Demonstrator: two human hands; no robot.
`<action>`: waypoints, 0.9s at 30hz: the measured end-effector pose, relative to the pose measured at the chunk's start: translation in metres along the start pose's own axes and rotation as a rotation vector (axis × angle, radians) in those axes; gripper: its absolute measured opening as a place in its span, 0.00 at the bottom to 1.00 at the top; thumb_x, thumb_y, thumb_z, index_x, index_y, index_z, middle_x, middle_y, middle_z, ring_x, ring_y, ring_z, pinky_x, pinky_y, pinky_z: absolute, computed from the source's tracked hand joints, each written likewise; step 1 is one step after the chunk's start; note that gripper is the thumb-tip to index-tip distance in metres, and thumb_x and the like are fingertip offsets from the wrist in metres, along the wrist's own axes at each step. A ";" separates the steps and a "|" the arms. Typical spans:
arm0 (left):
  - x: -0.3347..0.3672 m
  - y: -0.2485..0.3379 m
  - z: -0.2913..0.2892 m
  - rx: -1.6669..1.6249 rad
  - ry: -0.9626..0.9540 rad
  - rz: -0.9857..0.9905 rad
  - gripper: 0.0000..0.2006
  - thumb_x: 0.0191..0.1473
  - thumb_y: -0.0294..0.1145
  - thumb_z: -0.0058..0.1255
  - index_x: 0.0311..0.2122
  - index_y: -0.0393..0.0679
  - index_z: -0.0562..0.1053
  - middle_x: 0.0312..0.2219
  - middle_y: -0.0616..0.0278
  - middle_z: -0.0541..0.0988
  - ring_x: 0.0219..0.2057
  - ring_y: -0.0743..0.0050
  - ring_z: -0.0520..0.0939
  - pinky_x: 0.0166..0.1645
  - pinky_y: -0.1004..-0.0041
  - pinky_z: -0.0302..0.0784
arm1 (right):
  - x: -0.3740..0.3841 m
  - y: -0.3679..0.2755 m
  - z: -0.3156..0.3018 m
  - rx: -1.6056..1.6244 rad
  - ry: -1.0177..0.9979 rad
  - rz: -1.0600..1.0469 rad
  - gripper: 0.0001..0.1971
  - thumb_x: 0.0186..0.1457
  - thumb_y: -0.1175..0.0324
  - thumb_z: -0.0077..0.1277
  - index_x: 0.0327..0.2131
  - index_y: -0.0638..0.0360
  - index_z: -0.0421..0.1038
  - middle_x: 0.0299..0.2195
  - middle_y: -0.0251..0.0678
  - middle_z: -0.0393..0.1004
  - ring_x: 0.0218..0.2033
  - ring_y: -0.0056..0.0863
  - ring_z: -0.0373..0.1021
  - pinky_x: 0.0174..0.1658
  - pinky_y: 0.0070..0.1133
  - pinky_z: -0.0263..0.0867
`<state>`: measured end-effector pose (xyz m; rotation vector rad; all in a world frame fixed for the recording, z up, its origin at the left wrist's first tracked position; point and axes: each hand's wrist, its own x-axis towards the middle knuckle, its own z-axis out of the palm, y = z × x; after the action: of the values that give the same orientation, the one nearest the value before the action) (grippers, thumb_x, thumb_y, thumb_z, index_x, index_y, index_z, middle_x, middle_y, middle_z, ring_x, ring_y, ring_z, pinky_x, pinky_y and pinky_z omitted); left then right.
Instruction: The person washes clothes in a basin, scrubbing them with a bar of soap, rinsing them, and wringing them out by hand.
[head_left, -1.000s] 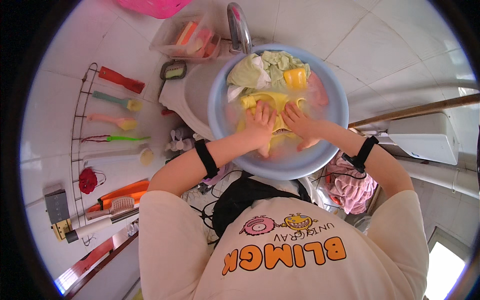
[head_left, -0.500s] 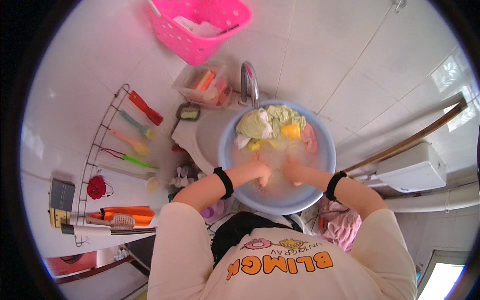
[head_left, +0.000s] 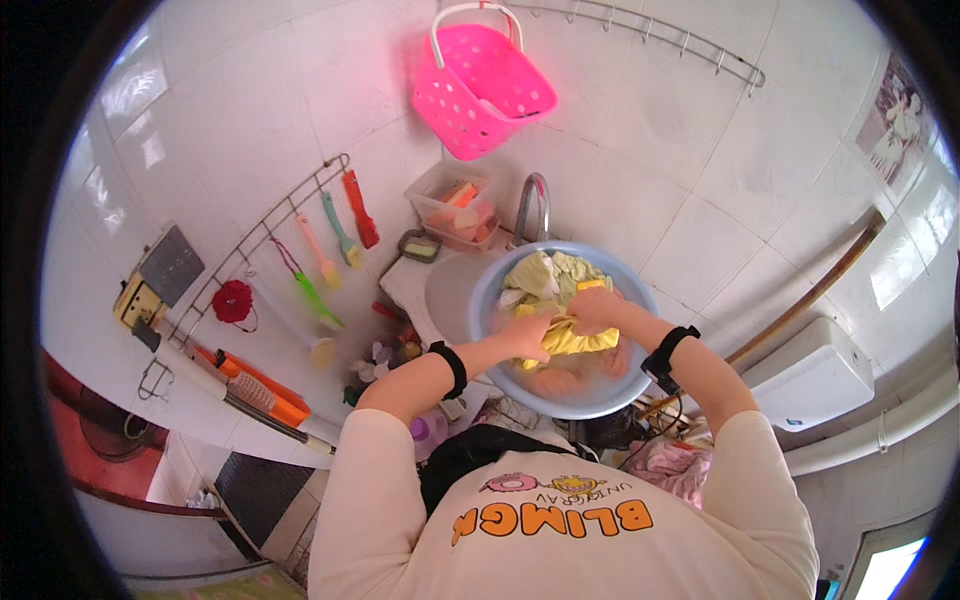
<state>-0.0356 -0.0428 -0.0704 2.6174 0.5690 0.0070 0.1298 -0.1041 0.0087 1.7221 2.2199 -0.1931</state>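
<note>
A light blue basin [head_left: 640, 385] of cloudy water and wet laundry is in front of me. My left hand [head_left: 530, 335] is closed on a yellow cloth [head_left: 585, 341] at its left side. Over the basin's middle, my right hand [head_left: 597, 310] grips the same cloth, which is bunched and partly raised out of the water. Pale green cloth [head_left: 540, 275] is heaped at the far side of the basin. Pinkish cloth [head_left: 558, 381] shows through the water nearer me. A small yellow piece [head_left: 592, 285] beyond my right hand is too covered to identify.
Behind the basin rises a metal faucet [head_left: 541, 205]. A clear plastic box [head_left: 440, 205] and a soap dish [head_left: 419, 246] stand at the back left. Above hangs a pink basket [head_left: 485, 95]. Brushes hang from a wire rack [head_left: 265, 245]; a white cistern [head_left: 810, 375] stands right.
Both hands were low in the cloudy water and apart; now they are higher and closer together, holding the yellow cloth partly above the surface. The head view has shifted.
</note>
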 end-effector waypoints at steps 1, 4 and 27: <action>0.002 -0.004 -0.008 -0.061 0.050 0.062 0.37 0.25 0.47 0.63 0.43 0.35 0.64 0.38 0.48 0.71 0.40 0.55 0.73 0.44 0.65 0.67 | -0.001 0.001 -0.008 0.035 0.052 -0.020 0.13 0.33 0.62 0.48 0.24 0.58 0.73 0.22 0.44 0.72 0.27 0.42 0.69 0.31 0.32 0.65; 0.003 -0.017 -0.049 -0.171 0.030 0.174 0.33 0.29 0.43 0.62 0.42 0.36 0.65 0.36 0.50 0.72 0.38 0.58 0.74 0.42 0.66 0.68 | -0.003 0.004 -0.036 0.124 0.058 0.007 0.13 0.32 0.62 0.49 0.26 0.55 0.74 0.21 0.43 0.72 0.26 0.40 0.69 0.30 0.31 0.64; 0.038 0.006 -0.053 0.039 -0.394 0.167 0.42 0.27 0.50 0.63 0.47 0.33 0.60 0.40 0.44 0.71 0.42 0.52 0.72 0.46 0.66 0.67 | -0.047 0.020 0.040 0.671 0.094 0.157 0.42 0.32 0.50 0.60 0.51 0.61 0.56 0.45 0.48 0.63 0.46 0.41 0.62 0.49 0.26 0.58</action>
<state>-0.0036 -0.0094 -0.0239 2.5952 0.2143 -0.4596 0.1658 -0.1536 -0.0114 2.2598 2.2144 -0.9222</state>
